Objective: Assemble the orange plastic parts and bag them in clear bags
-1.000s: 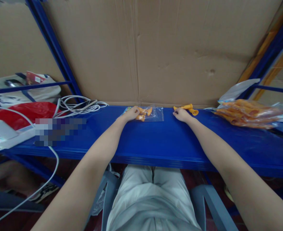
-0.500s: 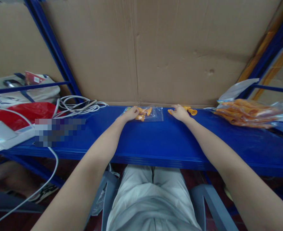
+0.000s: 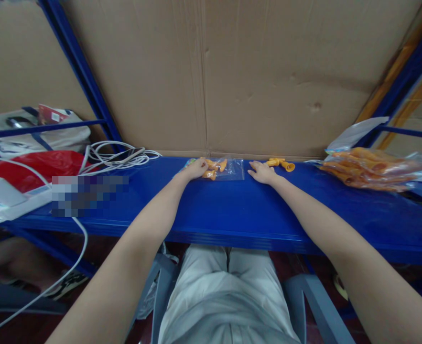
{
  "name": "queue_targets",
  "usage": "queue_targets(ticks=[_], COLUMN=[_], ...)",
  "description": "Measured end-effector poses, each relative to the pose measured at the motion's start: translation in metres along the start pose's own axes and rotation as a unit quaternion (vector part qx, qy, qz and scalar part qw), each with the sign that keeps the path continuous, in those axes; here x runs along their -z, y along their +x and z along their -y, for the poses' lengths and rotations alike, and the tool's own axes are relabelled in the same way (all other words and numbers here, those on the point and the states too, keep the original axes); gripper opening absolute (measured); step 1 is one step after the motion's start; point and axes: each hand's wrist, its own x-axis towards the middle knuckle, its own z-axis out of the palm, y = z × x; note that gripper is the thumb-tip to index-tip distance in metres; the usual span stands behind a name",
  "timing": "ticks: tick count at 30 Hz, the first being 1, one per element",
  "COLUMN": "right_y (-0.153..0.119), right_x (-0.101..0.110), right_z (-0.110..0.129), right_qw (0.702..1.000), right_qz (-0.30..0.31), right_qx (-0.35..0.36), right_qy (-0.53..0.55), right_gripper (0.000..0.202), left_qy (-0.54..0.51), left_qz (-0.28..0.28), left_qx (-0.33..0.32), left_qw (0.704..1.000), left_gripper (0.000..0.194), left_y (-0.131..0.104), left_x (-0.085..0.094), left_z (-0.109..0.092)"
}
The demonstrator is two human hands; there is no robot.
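My left hand [image 3: 196,168] rests on the left end of a small clear plastic bag [image 3: 236,169], its fingers closed on it. Orange pieces [image 3: 218,166] show inside the bag, just right of my fingertips. My right hand [image 3: 262,172] lies on the blue table [image 3: 228,205], right of the bag, with its fingers spread and nothing held. Loose orange pieces [image 3: 287,166] with a flared end lie just behind and to the right of my right hand.
A big clear bag of orange parts [image 3: 372,167] lies at the right. White cables [image 3: 117,157], a red bag [image 3: 49,167], a white power strip [image 3: 19,205] and a cloth bag [image 3: 53,138] are at the left. Cardboard [image 3: 268,81] stands behind.
My right hand has let go of an orange piece, which now lies with the others, and its fingers have spread. My left hand has stayed on the small bag.
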Motion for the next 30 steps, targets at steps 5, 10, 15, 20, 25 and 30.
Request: queue_targets(ticks=[5, 10, 15, 20, 25, 30], right_y=[0.012, 0.017, 0.017, 0.016, 0.013, 0.011], right_x=[-0.007, -0.004, 0.0, 0.003, 0.003, 0.002], right_z=[-0.013, -0.02, -0.02, -0.023, -0.018, -0.008], right_qw=[0.999, 0.996, 0.993, 0.994, 0.994, 0.997], right_qz=[-0.031, -0.073, -0.083, -0.087, -0.086, -0.023], right_qx=[0.041, 0.054, 0.075, 0.066, 0.064, 0.072], right_qy=[0.004, 0.005, 0.025, 0.031, 0.021, 0.027], right_gripper=[0.042, 0.033, 0.033, 0.033, 0.044, 0.037], left_qy=[-0.001, 0.004, 0.01, 0.016, 0.019, 0.018], left_qz=[0.002, 0.004, 0.007, 0.019, 0.017, 0.015], left_qx=[0.003, 0.016, 0.018, 0.012, 0.01, 0.007], left_qw=[1.0, 1.0, 1.0, 1.0, 1.0, 1.0], left_gripper=[0.019, 0.026, 0.023, 0.018, 0.017, 0.016], left_y=[0.0, 0.001, 0.001, 0.0, -0.003, -0.003], left_x=[0.0, -0.001, -0.001, 0.002, 0.004, 0.003], left_z=[0.0, -0.001, -0.001, -0.003, -0.006, -0.006])
